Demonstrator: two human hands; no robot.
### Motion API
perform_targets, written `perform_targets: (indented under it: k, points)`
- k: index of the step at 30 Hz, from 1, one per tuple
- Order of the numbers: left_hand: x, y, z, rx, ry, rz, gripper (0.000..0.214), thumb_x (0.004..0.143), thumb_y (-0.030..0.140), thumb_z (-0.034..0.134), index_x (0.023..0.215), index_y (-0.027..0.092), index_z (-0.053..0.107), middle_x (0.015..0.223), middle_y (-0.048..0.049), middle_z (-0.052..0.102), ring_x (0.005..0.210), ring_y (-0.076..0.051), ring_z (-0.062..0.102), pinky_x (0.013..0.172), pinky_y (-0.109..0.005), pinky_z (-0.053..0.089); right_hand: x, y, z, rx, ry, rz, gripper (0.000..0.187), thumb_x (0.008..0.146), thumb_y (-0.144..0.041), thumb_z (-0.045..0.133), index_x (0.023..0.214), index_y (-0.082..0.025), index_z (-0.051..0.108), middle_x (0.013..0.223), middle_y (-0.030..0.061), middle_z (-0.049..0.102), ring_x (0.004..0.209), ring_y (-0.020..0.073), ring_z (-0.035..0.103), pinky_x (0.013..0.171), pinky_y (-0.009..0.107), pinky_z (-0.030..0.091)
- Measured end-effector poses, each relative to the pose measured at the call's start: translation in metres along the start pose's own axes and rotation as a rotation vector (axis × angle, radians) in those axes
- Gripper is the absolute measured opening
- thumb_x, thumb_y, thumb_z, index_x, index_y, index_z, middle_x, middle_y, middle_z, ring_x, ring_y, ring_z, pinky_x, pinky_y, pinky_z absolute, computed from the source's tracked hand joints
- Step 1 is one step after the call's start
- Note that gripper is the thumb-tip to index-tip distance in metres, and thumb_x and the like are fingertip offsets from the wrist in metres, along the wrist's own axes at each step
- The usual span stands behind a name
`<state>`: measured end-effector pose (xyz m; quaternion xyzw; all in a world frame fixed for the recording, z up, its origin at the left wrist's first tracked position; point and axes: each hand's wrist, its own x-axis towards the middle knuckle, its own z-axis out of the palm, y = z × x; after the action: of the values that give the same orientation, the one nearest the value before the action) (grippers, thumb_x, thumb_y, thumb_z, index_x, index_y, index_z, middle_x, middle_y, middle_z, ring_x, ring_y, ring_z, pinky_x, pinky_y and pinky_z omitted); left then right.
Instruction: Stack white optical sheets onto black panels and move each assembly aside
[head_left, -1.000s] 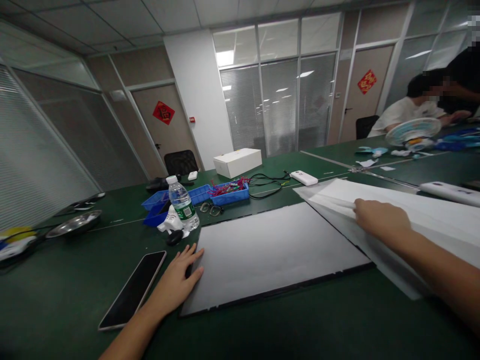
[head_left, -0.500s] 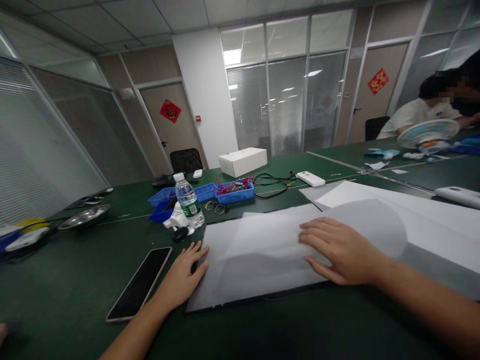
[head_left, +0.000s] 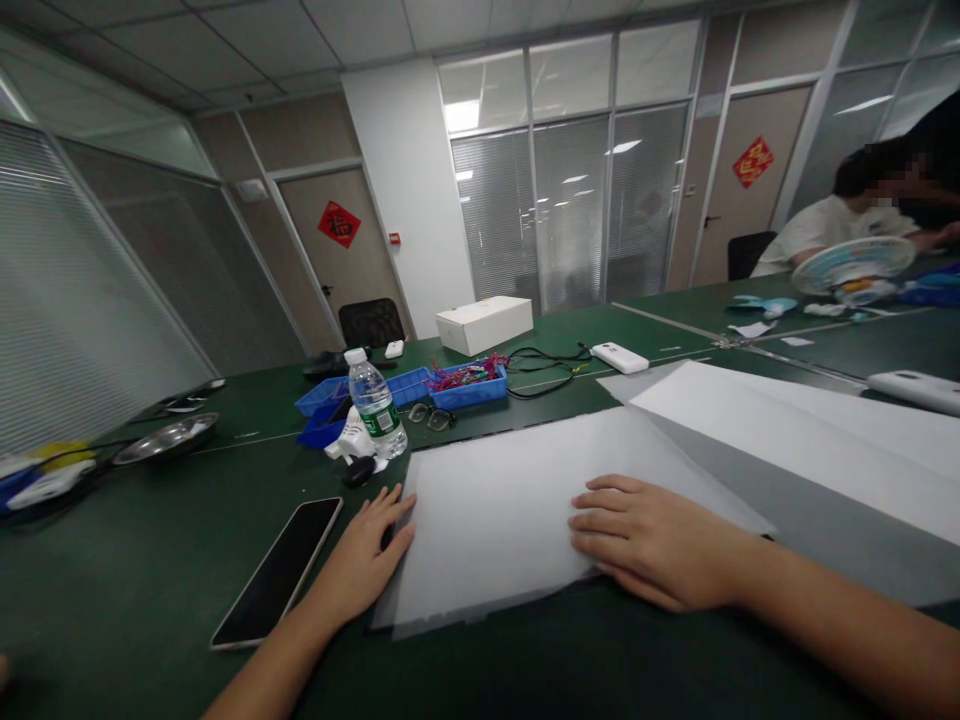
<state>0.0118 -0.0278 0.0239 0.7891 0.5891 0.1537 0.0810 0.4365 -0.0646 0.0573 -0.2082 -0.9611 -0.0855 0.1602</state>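
White translucent sheet (head_left: 487, 520) lies flat, lower centre of frame. Left hand (head_left: 367, 550), lower left of centre: fingers spread on its left edge, grasping nothing. Right hand (head_left: 649, 535), lower right of centre: palm down on it, unclenched. Phone (head_left: 279, 570) lower left, beside left forearm. Water bottle (head_left: 377, 410) upright, left of centre. Loose paper (head_left: 810, 430) mid-right.
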Motion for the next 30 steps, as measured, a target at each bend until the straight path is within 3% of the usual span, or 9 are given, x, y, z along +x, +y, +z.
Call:
perform_targets:
  k: [7,12,14,18,20,22,25,30]
  points:
    - [-0.001,0.000,-0.001,-0.002,0.002,-0.006,0.067,0.098,0.057,0.048,0.152,0.018,0.056,0.163,-0.0131,0.044,0.154,-0.034,0.035,0.128,-0.058,0.023,0.005,-0.004,0.012,-0.019,-0.005,-0.002,0.035,0.107,-0.029,0.040,0.126,-0.020,0.067,0.127,0.0070,0.070,0.116,0.0178,0.065,0.098,0.035,0.048]
    - [0.000,-0.002,-0.001,0.002,-0.010,0.004,0.062,0.099,0.054,0.047,0.151,0.020,0.057,0.164,-0.0127,0.042,0.154,-0.034,0.035,0.128,-0.059,0.023,-0.003,0.006,0.013,0.041,-0.028,0.071,0.039,0.106,-0.040,0.044,0.134,-0.025,0.066,0.131,0.0061,0.068,0.124,0.0191,0.062,0.105,0.038,0.048]
    - [0.000,-0.002,0.000,0.003,-0.007,0.009,0.061,0.100,0.050,0.046,0.151,0.019,0.057,0.164,-0.0131,0.042,0.154,-0.034,0.035,0.128,-0.059,0.023,-0.012,0.023,0.010,-0.017,0.010,0.224,0.043,0.105,-0.043,0.043,0.136,-0.025,0.066,0.133,0.0073,0.067,0.126,0.0214,0.061,0.110,0.042,0.046]
    - [-0.001,-0.001,-0.002,-0.002,-0.003,0.019,0.057,0.101,0.043,0.044,0.150,0.019,0.057,0.162,-0.0124,0.043,0.154,-0.033,0.036,0.127,-0.059,0.024,-0.048,0.073,0.005,-0.200,-0.048,0.894,0.054,0.104,-0.048,0.036,0.146,-0.023,0.058,0.151,0.0103,0.054,0.138,0.0265,0.050,0.119,0.048,0.038]
    - [-0.002,0.001,-0.003,0.004,-0.009,0.016,0.056,0.101,0.040,0.042,0.151,0.018,0.057,0.163,-0.0125,0.043,0.154,-0.033,0.035,0.127,-0.060,0.025,-0.072,0.096,0.005,-0.245,-0.098,1.162,0.064,0.100,-0.053,0.035,0.147,-0.014,0.055,0.149,0.0208,0.050,0.137,0.0379,0.049,0.112,0.060,0.041]
    - [-0.003,0.002,-0.004,0.011,-0.014,0.013,0.056,0.101,0.038,0.040,0.151,0.017,0.056,0.163,-0.0130,0.042,0.155,-0.032,0.034,0.127,-0.060,0.024,-0.095,0.114,0.007,-0.249,-0.131,1.364,0.077,0.096,-0.065,0.035,0.139,-0.007,0.059,0.137,0.0314,0.054,0.125,0.0497,0.053,0.095,0.072,0.045]
    - [-0.004,0.003,-0.005,0.015,-0.009,0.017,0.055,0.101,0.037,0.040,0.150,0.018,0.057,0.162,-0.0128,0.043,0.155,-0.032,0.034,0.126,-0.061,0.024,-0.120,0.130,0.014,-0.206,-0.185,1.552,0.093,0.086,-0.084,0.032,0.128,-0.008,0.065,0.127,0.0342,0.056,0.115,0.0558,0.055,0.082,0.076,0.044]
    - [-0.004,0.004,-0.005,0.013,0.001,0.019,0.055,0.101,0.039,0.041,0.149,0.018,0.059,0.161,-0.0131,0.045,0.154,-0.033,0.036,0.126,-0.060,0.026,-0.131,0.142,0.025,-0.159,-0.217,1.584,0.093,0.085,-0.088,0.026,0.130,-0.015,0.063,0.130,0.0300,0.055,0.116,0.0541,0.054,0.085,0.075,0.044]
